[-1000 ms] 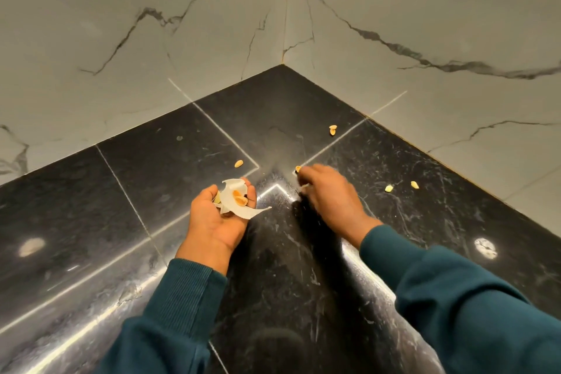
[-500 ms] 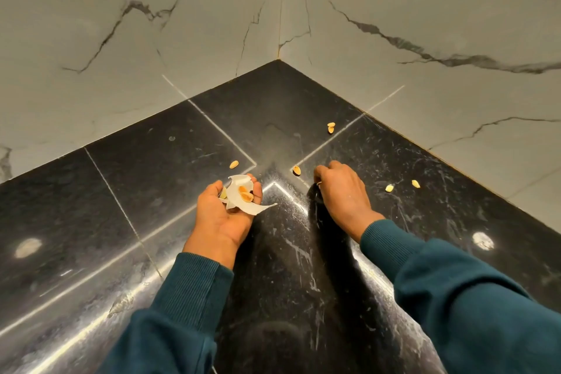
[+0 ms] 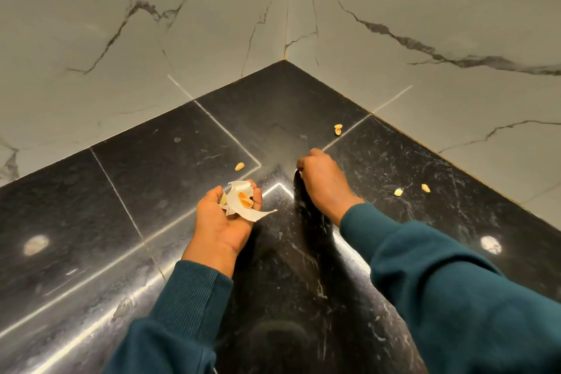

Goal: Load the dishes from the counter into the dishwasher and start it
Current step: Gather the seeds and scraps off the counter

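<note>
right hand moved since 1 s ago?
Yes. The right hand has shifted right of the bright seam corner on the counter; the scrap beside its fingertips is gone from view.

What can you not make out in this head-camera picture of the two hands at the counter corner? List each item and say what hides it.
1. Right hand, head view: whether its curled fingers pinch anything; the back of the hand hides them.
2. Left hand, head view: what else lies under the white scrap beside the orange bits; the scrap covers it.
3. Dishes and dishwasher: none in frame.
4. Loose bits on the counter: too small to identify.
</note>
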